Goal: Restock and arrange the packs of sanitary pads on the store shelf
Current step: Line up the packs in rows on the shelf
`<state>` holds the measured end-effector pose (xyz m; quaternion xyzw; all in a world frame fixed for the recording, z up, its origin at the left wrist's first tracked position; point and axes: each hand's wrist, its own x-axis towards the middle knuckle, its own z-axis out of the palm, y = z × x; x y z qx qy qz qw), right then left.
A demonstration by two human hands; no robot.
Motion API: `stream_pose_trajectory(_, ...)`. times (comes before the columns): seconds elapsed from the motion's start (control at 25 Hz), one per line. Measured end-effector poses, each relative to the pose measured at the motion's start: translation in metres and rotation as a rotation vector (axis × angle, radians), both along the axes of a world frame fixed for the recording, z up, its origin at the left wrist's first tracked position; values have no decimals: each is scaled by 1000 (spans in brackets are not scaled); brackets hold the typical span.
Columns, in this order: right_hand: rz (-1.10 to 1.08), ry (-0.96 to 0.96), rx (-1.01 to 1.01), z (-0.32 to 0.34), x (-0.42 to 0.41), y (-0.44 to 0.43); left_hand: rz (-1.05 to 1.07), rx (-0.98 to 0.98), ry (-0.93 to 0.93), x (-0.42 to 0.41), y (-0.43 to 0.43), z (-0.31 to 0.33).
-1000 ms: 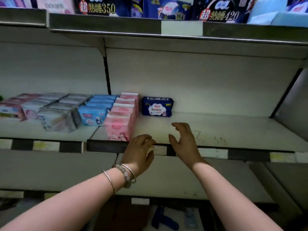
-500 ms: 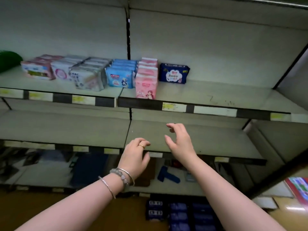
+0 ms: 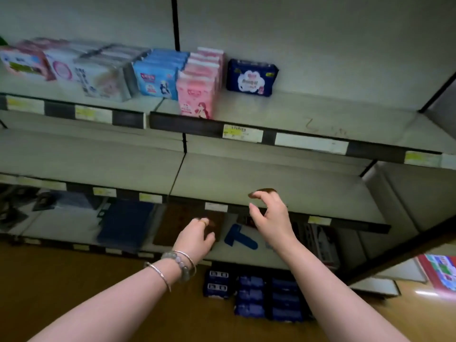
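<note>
- Left hand [image 3: 197, 236] and right hand [image 3: 271, 215], apart, fingers loosely curled and empty, hover well below the navy pad pack [image 3: 251, 77].
- Pink packs [image 3: 197, 95] stand just left of it.

No legible text on blurred packs [image 3: 195, 95] or price tags [image 3: 242, 132].
</note>
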<state>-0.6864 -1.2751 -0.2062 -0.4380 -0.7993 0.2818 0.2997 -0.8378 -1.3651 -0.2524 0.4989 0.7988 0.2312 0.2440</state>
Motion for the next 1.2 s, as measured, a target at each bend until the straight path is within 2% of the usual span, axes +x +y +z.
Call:
stream_pose_trajectory(0.12,21,-78,-133,-37,20,18,83,-123,-27,15,9,-33)
stream_pose_trajectory(0.4,73,-66,-238,-129,25,37,218,-112,-145,21,16,-128)
stream_pose_trajectory(0.56,58,-13,-208,-195,25,40,223,-94,-172,15,23,-184)
stream_pose_trajectory(0.8,-6,8,-298,-329,10,35,201,-97,-204,-4,20,-292)
stream_pose_trajectory(0.96,-57,56,-368,-419,-3,34,171,-189,-159,-25,20,-379)
stream_pose_trajectory(1.2,-123,62,-427,-558,-25,45,142,-206,-116,-37,26,-514)
